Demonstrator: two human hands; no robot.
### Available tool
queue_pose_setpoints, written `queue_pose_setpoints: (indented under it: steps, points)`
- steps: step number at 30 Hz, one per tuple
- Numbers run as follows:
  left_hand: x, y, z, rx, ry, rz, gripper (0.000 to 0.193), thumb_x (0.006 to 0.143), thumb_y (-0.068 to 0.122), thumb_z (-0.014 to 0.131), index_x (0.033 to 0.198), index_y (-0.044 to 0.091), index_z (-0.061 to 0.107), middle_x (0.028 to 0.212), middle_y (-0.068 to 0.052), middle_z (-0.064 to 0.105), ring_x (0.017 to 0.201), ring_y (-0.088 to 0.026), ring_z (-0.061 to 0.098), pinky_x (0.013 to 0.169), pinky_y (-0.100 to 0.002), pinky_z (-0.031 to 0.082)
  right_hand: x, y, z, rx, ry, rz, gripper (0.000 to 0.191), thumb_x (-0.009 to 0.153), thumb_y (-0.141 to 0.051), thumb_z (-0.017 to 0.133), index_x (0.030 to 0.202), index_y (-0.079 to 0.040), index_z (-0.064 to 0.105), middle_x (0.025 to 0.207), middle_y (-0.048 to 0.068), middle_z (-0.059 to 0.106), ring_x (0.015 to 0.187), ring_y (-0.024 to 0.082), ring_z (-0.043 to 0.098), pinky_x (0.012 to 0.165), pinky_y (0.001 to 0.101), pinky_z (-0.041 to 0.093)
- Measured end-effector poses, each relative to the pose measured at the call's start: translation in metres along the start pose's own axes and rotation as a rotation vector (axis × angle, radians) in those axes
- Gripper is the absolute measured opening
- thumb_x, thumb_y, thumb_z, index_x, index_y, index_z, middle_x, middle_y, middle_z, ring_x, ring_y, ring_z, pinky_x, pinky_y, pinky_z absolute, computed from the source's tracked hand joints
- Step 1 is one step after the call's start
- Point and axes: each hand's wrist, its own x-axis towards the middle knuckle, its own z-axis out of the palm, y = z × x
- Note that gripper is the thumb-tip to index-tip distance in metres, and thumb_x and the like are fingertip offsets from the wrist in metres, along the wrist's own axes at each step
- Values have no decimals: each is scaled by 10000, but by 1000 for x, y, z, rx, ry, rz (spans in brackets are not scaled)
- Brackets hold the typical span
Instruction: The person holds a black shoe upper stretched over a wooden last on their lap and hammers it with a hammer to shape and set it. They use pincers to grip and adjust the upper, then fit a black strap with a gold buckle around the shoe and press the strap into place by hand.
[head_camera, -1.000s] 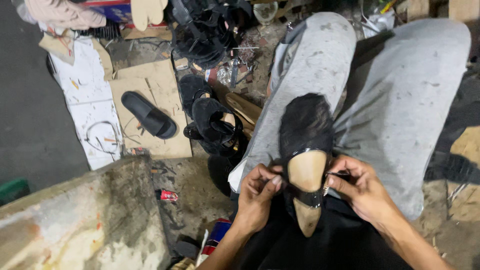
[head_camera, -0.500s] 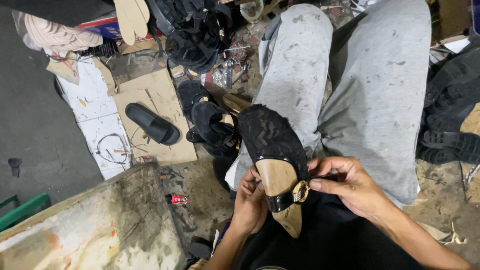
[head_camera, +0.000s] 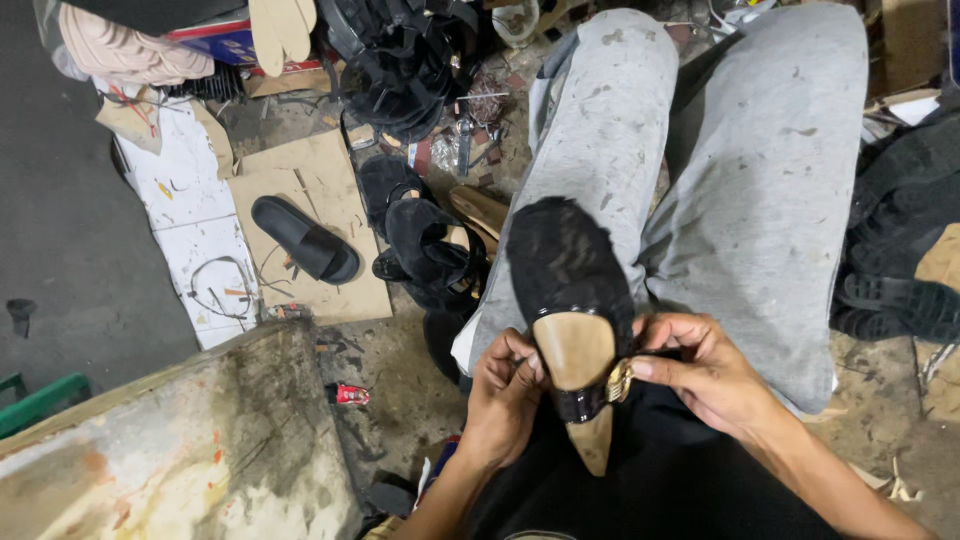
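Over lap, shoe: left hand pinches strap edge, right hand pinches gold buckle; hard pull may tear strap.

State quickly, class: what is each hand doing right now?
Left hand: pinched shut on the black strap of the black shoe.
Right hand: pinched shut on the strap's gold buckle.

1 shoe, 2 hands, 1 slide sandal.
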Motion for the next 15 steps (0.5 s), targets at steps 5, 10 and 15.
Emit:
queue_pose_setpoints:
  steps: [5, 10, 15]
  points:
    - [-13, -13, -22, 49, 266, -189, 401, 881, 85, 600, 1278, 133, 578, 1189, -59, 700, 1050, -184, 703, 929, -382, 566, -20, -19, 26, -438, 8, -35, 178, 777, 58, 813, 728, -12, 657, 1071, 133, 757, 960, 156, 693, 815, 296, 569]
    - [-25, -32, -62, 58, 175, -310, 318, 929, 114, 635, 1243, 69, 619, 1172, -102, 707, 1050, -224, 701, 924, -405, 567, -22, -26, 40, -397, -45, 15, 186, 792, 30, 806, 712, -4, 641, 1108, 163, 791, 990, 181, 736, 831, 313, 600]
    - [-34, -44, -81, 8, 168, -388, 269, 977, 142, 670, 1208, 5, 661, 1155, -144, 714, 1050, -263, 699, 920, -428, 567, -21, -25, 39, -351, -43, 79, 97, 839, 11, 744, 779, 4, 668, 1140, 162, 777, 1008, 175, 731, 830, 305, 591]
